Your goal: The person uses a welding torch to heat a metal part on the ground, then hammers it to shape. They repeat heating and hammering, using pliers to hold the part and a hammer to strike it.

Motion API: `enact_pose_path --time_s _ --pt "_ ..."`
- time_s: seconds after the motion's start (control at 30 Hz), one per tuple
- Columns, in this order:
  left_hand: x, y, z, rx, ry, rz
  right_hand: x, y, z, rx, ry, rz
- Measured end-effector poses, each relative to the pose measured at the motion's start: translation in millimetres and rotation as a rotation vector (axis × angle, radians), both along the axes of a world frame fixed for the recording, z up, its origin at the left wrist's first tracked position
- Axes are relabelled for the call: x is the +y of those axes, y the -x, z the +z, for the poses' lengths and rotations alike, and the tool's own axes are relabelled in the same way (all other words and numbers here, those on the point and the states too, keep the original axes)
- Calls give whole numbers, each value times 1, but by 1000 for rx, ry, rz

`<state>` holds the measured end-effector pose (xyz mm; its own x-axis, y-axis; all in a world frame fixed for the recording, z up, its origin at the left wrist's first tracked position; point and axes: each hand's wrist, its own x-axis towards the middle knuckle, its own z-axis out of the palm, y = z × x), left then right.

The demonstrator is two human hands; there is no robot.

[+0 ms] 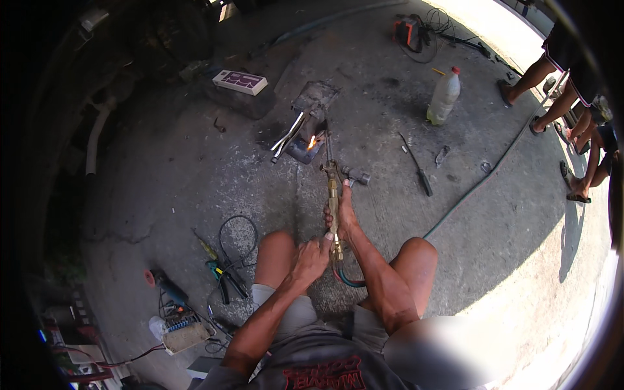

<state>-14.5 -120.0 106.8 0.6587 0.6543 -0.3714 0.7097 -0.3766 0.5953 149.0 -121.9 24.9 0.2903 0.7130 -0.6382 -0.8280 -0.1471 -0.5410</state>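
A brass gas torch [334, 203] points away from me, its long tip reaching toward dark metal pieces on the concrete. My right hand [346, 218] is wrapped round the torch handle, thumb along its top. At the handle's rear end, by the brass fittings, my left hand [313, 259] has its fingers closed against the torch. A small orange flame [312, 142] burns over a dark metal plate [305, 153]. Bright metal rods [288, 135] lie beside the flame, and a dark blackened block [316, 97] is behind it. A dark hammer-like head [356, 175] lies right of the torch.
A plastic bottle [444, 96] with a red cap stands at right, near a thin rod tool [416, 166]. A hose [481, 182] crosses the floor. At lower left lie pliers [225, 281] and a power tool [168, 286]. Other people's legs [539, 78] are at far right.
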Motion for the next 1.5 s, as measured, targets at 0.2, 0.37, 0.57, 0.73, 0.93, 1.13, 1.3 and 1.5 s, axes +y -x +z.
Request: enact_pose_path --time_s 0.2,0.37,0.57,0.73,0.93,1.13,1.3,1.5 --pt "29 9 -66 -2 25 173 2 -2 4 35 -20 -11" --pt "28 2 -77 22 801 564 5 -7 12 50 -31 -44" --pt "2 -15 -44 11 718 686 3 -11 13 75 19 -45" --pt "0 -5 -58 -98 877 712 2 -6 9 35 5 -3" --pt "6 -3 -65 -103 957 652 4 -8 8 -6 45 11" --pt "0 -8 -70 -118 972 625 1 -12 10 -12 86 32" --pt "-2 -6 -74 -102 984 633 -3 -12 7 -22 83 50" --pt "-5 -11 -65 -104 989 641 -6 -14 8 -25 105 54"
